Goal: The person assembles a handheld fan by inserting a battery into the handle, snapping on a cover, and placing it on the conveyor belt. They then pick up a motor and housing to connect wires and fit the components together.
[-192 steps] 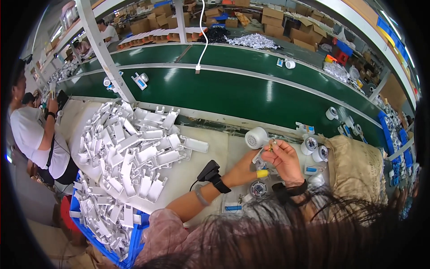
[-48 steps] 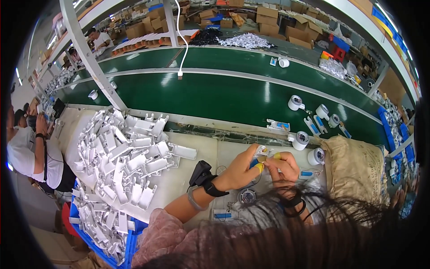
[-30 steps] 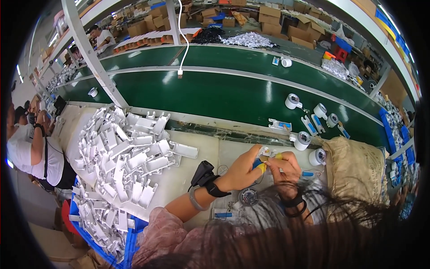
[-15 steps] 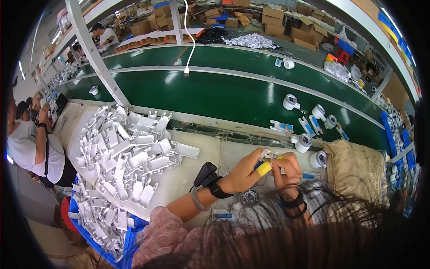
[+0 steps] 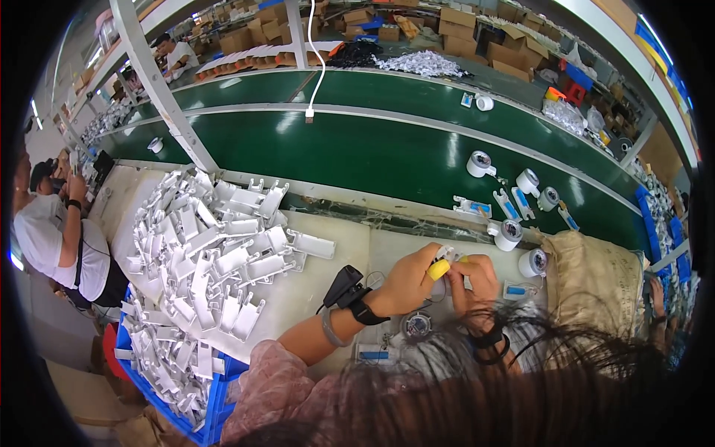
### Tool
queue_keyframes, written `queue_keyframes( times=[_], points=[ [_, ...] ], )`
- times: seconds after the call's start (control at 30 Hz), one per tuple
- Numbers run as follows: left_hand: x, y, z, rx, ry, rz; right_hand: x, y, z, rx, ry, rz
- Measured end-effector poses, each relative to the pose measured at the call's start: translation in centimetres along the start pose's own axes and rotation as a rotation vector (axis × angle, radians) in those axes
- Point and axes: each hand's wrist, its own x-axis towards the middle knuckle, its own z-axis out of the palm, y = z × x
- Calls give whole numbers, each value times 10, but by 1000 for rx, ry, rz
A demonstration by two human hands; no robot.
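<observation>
Both my hands meet over the near part of the worktable, right of the middle. My left hand (image 5: 406, 283) is closed around a small white plastic part (image 5: 445, 253), whose end shows above the fingers. It wears a yellow finger cot (image 5: 439, 270) on the thumb. My right hand (image 5: 477, 280) is pinched against the left one; a bit of yellow shows at its fingertips too, and what they grip is hidden. Just below my hands lies a round housing with a dark face (image 5: 415, 325). Near it sits a white piece with a blue insert (image 5: 374, 355).
White plastic brackets (image 5: 231, 246) are heaped at left, above a filled blue bin (image 5: 216, 402). Beyond runs a green conveyor (image 5: 372, 153) carrying round white housings (image 5: 480, 164) and blue-and-white pieces (image 5: 503, 204). A tan sack (image 5: 588, 287) stands at right. A white cable (image 5: 310, 112) hangs down.
The thumb of my left hand has turned a little, and the fingers of both hands have shifted around the white plastic part. A person's hand has appeared at the far right edge.
</observation>
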Motion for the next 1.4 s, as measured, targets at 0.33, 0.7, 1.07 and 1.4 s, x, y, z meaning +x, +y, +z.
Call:
queue_keyframes(
  times=[0.33,0.7,1.07,1.4],
  points=[
    [40,-48,-52,-676,65,-442,47,36,11,22,-318,164],
    [43,-111,-62,-1002,328,-525,29,154,-18,-999,-704,281],
    [34,-93,-2,-140,48,-160,47,60,-10,634,-564,774],
    [39,-46,-16,-638,-478,-234,29,54,-14,1234,-140,787]
  ],
)
